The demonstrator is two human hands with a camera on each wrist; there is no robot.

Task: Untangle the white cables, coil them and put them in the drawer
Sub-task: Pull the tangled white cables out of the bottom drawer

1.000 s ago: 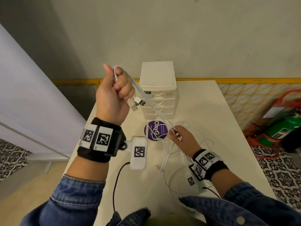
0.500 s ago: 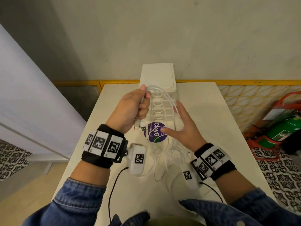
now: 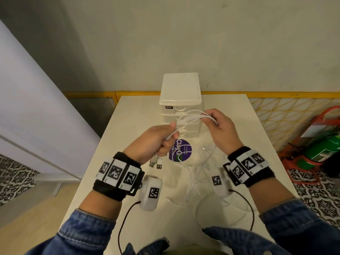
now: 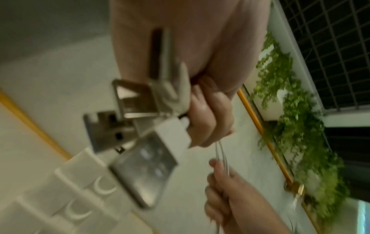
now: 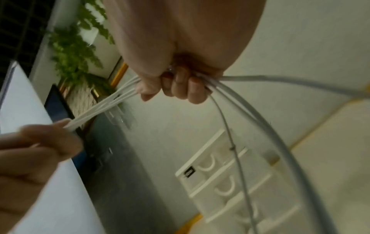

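Note:
Several strands of white cable (image 3: 193,117) stretch between my two hands, above the table and in front of the white drawer unit (image 3: 180,100). My left hand (image 3: 156,142) grips one end of the bundle in a fist, and USB plugs (image 3: 154,161) hang below it, seen close up in the left wrist view as USB plugs (image 4: 140,126). My right hand (image 3: 219,126) curls round the other end of the strands (image 5: 104,102). From it the cables (image 5: 270,126) drop in loose loops (image 3: 202,173) onto the table. The drawers look closed.
A round purple sticker (image 3: 180,150) lies on the cream table (image 3: 128,126) in front of the drawer unit. A green cylinder in a red frame (image 3: 320,148) stands on the floor to the right. A white panel (image 3: 27,107) leans on the left.
My left hand came down from high up to table height with the cable ends. My right hand opened, rose and took hold of the strands, which now run level between both hands.

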